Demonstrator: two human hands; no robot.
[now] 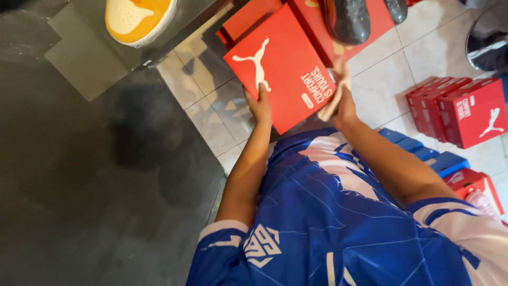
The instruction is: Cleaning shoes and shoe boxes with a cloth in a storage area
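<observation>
You held a red shoebox lid [288,66] at frame centre.
Your left hand [260,107] gripped its lower edge; your right hand [345,103] had fingers closed on crumpled paper [334,90].

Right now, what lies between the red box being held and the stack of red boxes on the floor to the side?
In the head view, the right hand with pale paper, then bare tiled floor, lie between the red box and the stack of red boxes.
</observation>
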